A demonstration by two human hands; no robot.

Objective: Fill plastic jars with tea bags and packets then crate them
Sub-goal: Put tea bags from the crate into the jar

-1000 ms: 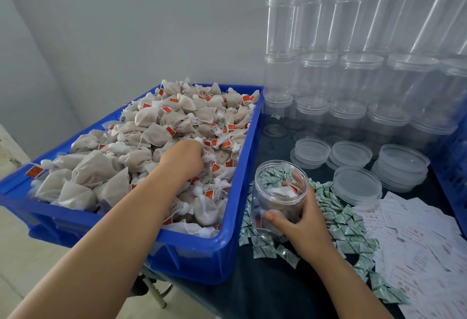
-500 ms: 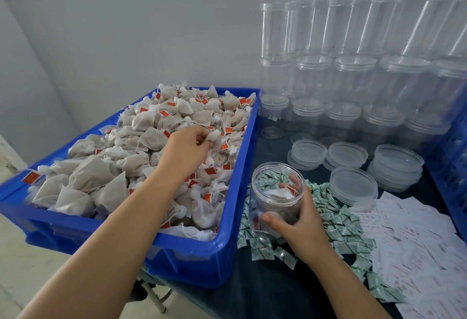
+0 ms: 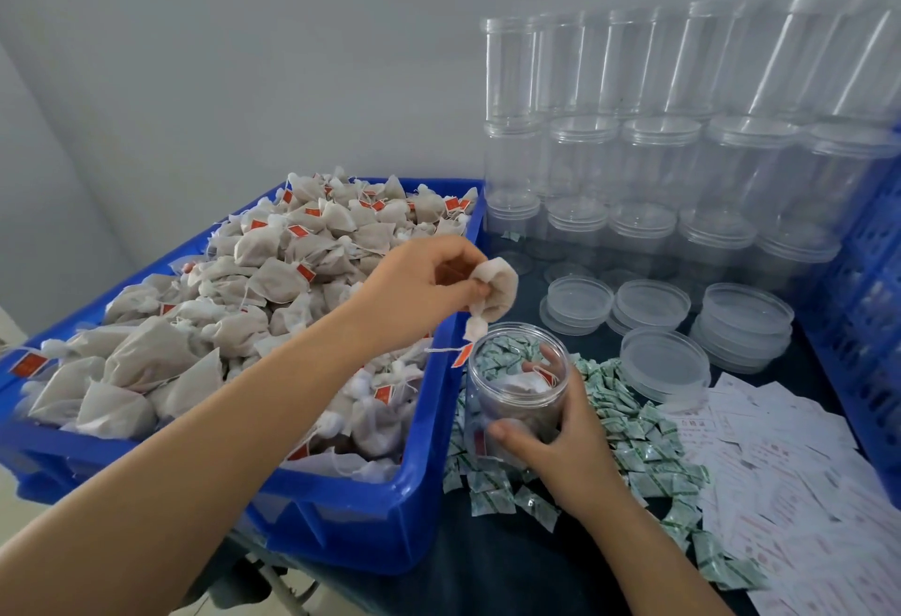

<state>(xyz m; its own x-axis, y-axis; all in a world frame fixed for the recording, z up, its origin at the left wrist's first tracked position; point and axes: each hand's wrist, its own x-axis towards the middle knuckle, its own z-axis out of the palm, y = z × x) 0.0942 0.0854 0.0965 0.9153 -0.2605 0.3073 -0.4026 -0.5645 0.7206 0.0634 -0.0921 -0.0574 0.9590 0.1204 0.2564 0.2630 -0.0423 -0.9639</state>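
**Tea bag lifted out of the bin and carried to the jar's mouth**

A second ago the left hand (image 3: 419, 283) was down among the heap in the blue bin (image 3: 419, 464), knuckles sunk in the pile. Now it is up and across, clear of the heap and over the bin's right-hand wall, with its fingers (image 3: 475, 291) pinched together on one tea bag (image 3: 499, 291). The bag hangs just above and to the left of the open jar (image 3: 517, 401), its knotted tail drooping toward the rim, and its string and red tag (image 3: 460, 354) trail down beside the jar's near edge.

The right hand (image 3: 560, 440) has not shifted: it grips the jar from the side, thumb across the front and fingers curled round the back, holding it upright on the dark worktop (image 3: 512, 566) among the scattered green packets (image 3: 634, 425). Some tea bags already lie inside the jar, though it looks well short of full.

So the pick is done and the drop is what comes next, I'd say. The dangling tag could catch on the rim or stay hanging outside. Behind stand stacked empty jars (image 3: 658, 166) and loose clear lids (image 3: 665, 362), with white paper slips (image 3: 804, 469) spread to the right; capping and crating seem some way off.
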